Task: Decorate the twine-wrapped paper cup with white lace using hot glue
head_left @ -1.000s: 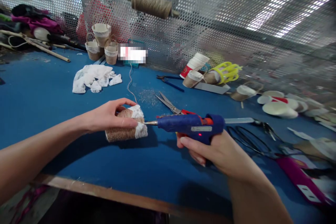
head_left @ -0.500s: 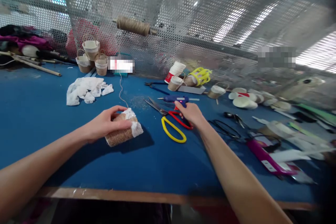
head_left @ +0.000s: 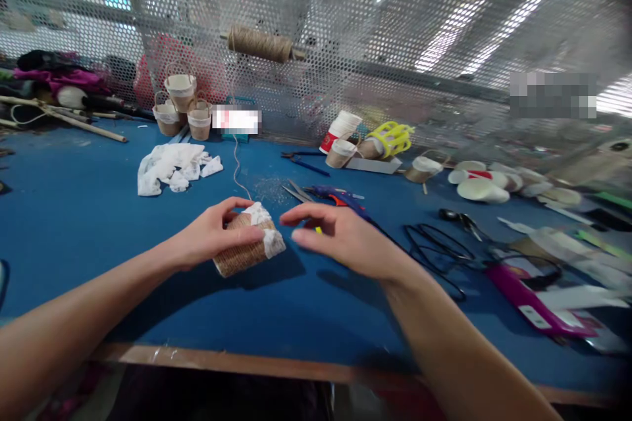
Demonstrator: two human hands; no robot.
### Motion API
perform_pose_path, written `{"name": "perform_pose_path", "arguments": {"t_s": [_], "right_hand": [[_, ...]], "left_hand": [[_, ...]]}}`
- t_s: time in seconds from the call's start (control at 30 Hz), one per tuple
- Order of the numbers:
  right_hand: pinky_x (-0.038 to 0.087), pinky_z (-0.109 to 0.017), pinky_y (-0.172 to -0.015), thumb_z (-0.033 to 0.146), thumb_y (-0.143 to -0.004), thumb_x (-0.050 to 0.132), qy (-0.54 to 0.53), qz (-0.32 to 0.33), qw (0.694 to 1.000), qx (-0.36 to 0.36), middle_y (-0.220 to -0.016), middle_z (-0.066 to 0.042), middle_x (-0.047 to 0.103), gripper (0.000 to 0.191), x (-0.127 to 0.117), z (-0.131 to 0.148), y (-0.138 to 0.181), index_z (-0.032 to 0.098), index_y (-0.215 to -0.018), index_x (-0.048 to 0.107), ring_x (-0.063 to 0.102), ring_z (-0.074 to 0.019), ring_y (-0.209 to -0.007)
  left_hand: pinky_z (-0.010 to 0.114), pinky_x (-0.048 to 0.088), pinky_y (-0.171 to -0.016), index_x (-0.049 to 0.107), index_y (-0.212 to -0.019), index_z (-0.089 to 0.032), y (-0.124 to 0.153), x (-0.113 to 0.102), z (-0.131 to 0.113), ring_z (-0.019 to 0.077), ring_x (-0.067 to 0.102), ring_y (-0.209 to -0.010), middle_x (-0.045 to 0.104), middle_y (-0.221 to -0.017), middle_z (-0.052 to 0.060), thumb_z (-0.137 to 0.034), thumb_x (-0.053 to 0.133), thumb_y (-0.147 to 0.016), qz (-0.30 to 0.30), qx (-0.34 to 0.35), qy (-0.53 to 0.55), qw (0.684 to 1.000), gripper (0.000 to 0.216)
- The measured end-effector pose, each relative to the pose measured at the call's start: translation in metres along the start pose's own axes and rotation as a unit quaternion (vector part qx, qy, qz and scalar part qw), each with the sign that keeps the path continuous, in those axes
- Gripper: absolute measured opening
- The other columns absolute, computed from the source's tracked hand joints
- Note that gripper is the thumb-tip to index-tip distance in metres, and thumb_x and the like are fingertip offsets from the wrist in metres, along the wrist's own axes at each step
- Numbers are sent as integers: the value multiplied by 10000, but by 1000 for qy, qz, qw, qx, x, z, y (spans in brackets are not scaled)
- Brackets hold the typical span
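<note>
The right hand [head_left: 353,240] hid much of the scissors [head_left: 301,193], and the left hand [head_left: 210,233] covered part of the twine-wrapped cup [head_left: 243,259]. Pale clutter [head_left: 575,256] at far right, perhaps plastic, was blurred.

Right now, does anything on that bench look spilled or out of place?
Yes: pale crumbs lie scattered on the blue tabletop beyond the twine-wrapped piece, like loose debris. The scissors also lie with blades spread, close to the glue gun.

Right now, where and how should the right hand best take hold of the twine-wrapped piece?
Probably by its lace-trimmed end, coming from the right, thumb and fingers across it: the twine-wrapped piece lies sideways, that end faces the open right hand, and the left hand covers much of its middle.
</note>
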State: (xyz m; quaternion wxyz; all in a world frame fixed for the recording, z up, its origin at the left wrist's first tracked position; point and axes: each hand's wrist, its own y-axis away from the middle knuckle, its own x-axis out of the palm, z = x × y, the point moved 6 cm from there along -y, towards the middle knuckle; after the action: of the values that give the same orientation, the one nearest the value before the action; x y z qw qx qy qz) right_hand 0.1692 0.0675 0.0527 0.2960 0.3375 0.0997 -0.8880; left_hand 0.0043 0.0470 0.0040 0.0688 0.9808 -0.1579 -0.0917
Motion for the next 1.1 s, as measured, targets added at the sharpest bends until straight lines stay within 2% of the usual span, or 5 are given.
{"name": "perform_pose_path", "arguments": {"t_s": [0.2, 0.43, 0.6, 0.83, 1.1], "right_hand": [[452, -259, -664, 260, -784, 531, -122, -48, 991, -9, -801, -24, 634, 139, 34, 11, 2, 155, -850, 594, 562, -126, -703], [438, -259, -680, 268, -787, 523, -135, -111, 985, -12, -756, -10, 595, 108, 31, 1, 9, 169, -792, 567, 531, -123, -697], [433, -274, -673, 236, -788, 509, -61, -157, 986, -15, -750, -22, 563, 84, 26, 4, 17, 174, -748, 549, 510, -133, -690], [439, -295, -683, 206, -781, 526, -47, -180, 979, -77, -763, -24, 540, 56, 32, 7, 17, 194, -726, 519, 522, -144, -721], [456, -312, -689, 206, -795, 533, -26, -184, 978, -98, -755, -24, 547, 80, 33, 11, 18, 205, -715, 521, 532, -152, -734]], "left_hand": [[339, 476, -733, 407, -1193, -172, 1, 4, 3, 199, 589, -820, 596, -941, 63, -490, 631, -697, -2, -1, 5, 1000, 631], [406, 440, -868, 319, -1232, -172, 2, 8, -4, 253, 540, -1026, 523, -1153, 128, -460, 658, -664, -10, 78, -35, 996, 721], [390, 384, -934, 486, -1039, -211, 32, 6, -37, 240, 467, -1088, 493, -1121, 98, -343, 691, -706, -199, 339, -307, 867, 412], [309, 398, -653, 563, -822, -193, 47, 18, -45, 143, 510, -711, 544, -792, 17, -208, 658, -765, -240, 463, -375, 767, 112], [298, 393, -636, 565, -761, -155, 42, 15, -46, 138, 530, -707, 568, -724, 22, -157, 605, -799, -218, 440, -330, 806, 55]]}}
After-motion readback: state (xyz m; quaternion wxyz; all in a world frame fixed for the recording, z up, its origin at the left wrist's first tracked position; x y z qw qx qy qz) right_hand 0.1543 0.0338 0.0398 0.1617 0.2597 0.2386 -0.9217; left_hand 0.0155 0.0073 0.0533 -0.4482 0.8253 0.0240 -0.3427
